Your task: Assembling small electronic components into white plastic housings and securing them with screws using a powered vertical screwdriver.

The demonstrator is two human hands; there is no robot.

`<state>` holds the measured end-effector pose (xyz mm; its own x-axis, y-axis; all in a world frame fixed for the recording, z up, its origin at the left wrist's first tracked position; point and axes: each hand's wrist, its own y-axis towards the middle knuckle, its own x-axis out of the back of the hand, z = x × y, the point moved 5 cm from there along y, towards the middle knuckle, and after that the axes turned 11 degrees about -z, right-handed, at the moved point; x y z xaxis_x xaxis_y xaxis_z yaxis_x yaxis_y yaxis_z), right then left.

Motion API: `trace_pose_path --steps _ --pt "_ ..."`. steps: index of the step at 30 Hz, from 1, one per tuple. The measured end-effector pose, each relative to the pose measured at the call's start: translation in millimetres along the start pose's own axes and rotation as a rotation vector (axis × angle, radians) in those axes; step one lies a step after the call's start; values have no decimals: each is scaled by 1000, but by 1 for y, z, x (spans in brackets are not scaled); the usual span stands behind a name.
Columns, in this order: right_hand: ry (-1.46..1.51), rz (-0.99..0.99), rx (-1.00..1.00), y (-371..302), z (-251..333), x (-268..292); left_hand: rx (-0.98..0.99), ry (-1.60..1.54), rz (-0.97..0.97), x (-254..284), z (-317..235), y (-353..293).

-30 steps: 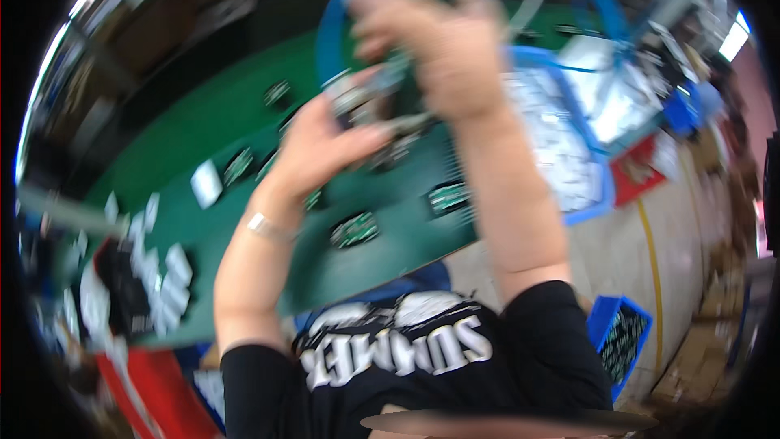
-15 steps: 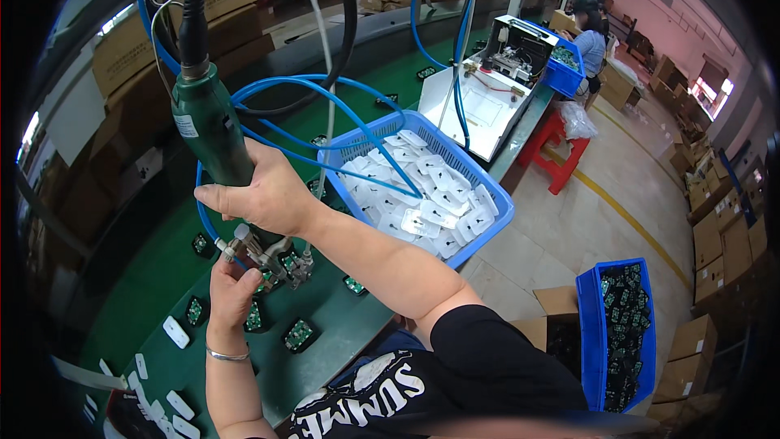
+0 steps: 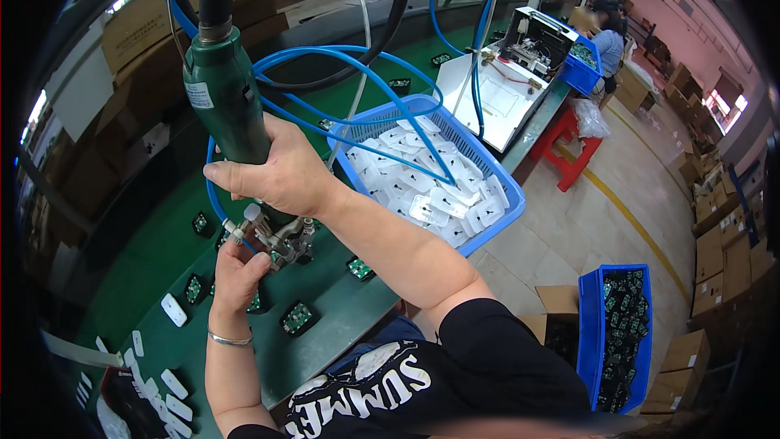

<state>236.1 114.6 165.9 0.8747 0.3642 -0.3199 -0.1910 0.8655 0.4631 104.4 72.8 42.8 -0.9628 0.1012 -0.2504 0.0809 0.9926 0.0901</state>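
Powered screwdriver held upright over a small part at a green tabletop.

The right hand [image 3: 280, 175], left of centre in the frame, has its grip closed around the green screwdriver [image 3: 223, 89], whose metal tip points down at a small circuit board [image 3: 280, 254]. Just below, the left hand [image 3: 237, 276] pinches that tip and board. More boards lie on the tabletop [image 3: 154, 252]; a blue basket [image 3: 496, 219] of white parts sits at centre right.

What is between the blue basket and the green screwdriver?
In the head view, blue hoses loop across the gap from the screwdriver to over the basket. The right hand grips the screwdriver on that side.
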Motion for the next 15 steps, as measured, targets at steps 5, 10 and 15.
trace_pose_path --steps 5,10,15 --pt "-130 -26 92 0 -1 1 -25 54 23 -3 -3 -2" --pt "-65 -40 96 1 -1 -2 9 46 0 14 9 1" --pt "-124 -41 219 1 0 -1 -6 50 1 3 2 3"
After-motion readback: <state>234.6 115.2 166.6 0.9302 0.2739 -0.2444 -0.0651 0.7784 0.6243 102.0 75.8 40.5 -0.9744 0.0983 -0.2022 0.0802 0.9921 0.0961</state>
